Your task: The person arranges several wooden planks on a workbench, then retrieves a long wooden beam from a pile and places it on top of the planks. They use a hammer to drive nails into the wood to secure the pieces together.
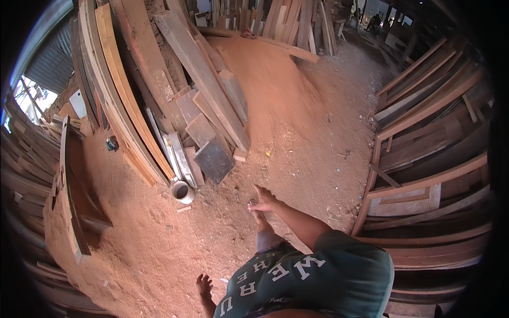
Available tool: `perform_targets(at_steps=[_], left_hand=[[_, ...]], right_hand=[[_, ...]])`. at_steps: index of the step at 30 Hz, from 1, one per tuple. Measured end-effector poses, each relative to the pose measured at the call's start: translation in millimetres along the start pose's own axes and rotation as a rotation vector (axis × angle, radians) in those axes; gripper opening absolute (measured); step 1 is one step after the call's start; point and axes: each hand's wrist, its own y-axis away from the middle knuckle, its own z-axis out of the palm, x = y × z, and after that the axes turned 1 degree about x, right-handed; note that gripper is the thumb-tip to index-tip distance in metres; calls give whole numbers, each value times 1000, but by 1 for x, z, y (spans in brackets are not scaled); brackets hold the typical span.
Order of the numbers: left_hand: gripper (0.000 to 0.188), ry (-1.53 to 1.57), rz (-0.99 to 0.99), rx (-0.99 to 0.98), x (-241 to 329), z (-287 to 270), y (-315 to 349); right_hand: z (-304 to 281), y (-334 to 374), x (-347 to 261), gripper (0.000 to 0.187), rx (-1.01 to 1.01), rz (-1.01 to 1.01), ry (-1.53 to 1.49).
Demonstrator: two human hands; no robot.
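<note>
My right hand (265,201) reaches forward over the dusty ground, one finger stretched out and the others partly spread; nothing shows in it. Just below it in the picture, a bare leg (263,224) comes out from under a grey hem. Low on the left, my left hand (203,285) hangs beside my body, its fingers loosely bent and apart, holding nothing. Ahead of it stands a pale mug-like container (183,193) with a dark inside, close to the ends of leaning boards. A dark square panel (214,161) leans near these boards, apart from both hands.
Long planks (114,63) lean at the upper left. A big sawdust heap (275,79) spreads at the far middle. Wooden frames (408,193) are stacked along the right. A narrow upright wooden piece (69,201) stands at left, near more stacked timber (24,180).
</note>
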Motion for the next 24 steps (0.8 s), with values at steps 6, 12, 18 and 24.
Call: perform_targets(at_steps=[6, 12, 18, 24], left_hand=[[69, -59, -196, 76, 29, 72, -47], [69, -70, -307, 106, 86, 144, -71], [70, -30, -361, 227, 127, 141, -62], [71, -506, 16, 314, 314, 178, -29]], right_hand=[[-147, -240, -127, 136, 242, -195, -97], [-303, -463, -245, 138, 483, -301, -165], [-402, -585, -335, 140, 589, -341, -168], [-416, -614, -343, 133, 622, -357, -169]])
